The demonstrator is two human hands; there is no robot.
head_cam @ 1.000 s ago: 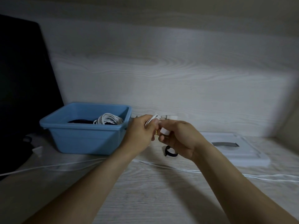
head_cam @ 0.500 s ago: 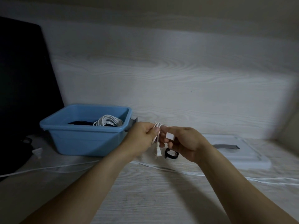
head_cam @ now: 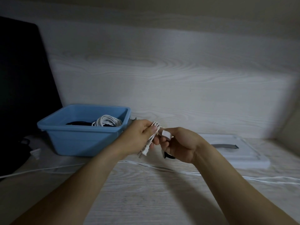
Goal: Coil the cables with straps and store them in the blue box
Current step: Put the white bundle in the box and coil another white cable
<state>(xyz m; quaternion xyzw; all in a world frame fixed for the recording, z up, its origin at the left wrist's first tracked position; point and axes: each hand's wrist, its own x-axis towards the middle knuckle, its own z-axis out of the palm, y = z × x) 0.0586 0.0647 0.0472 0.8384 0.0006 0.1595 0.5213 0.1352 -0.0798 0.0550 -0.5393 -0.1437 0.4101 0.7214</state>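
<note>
Since a second ago the plug end has swung down out of the hands and now dangles below the left fingers, and both hands have sunk a little toward the surface. The small bundle of thin white cable [head_cam: 154, 132] sits between the two hands, just above the pale wood-grain surface [head_cam: 146, 192]. The left hand [head_cam: 138, 137] pinches its loops between thumb and curled fingers, probably to keep the turns from springing apart. The right hand [head_cam: 177, 145], fingers clenched round it, grips a white strap tab [head_cam: 166, 133] touching the bundle, seemingly drawing it round the coil to bind it.

Just below the right fingers a black strap loop [head_cam: 168, 155] lies on the surface, likely kept handy for another cable. To the left of the left fingers stands the blue plastic box [head_cam: 81, 142], near enough for a short drop, already holding a coiled white cable [head_cam: 107, 123] and something dark I cannot make out. A loose white cable [head_cam: 178, 170] trails across the surface beneath both wrists, uncoiled. Beyond the right fingers lies a flat white lid [head_cam: 243, 153] with a grey handle slot.
</note>
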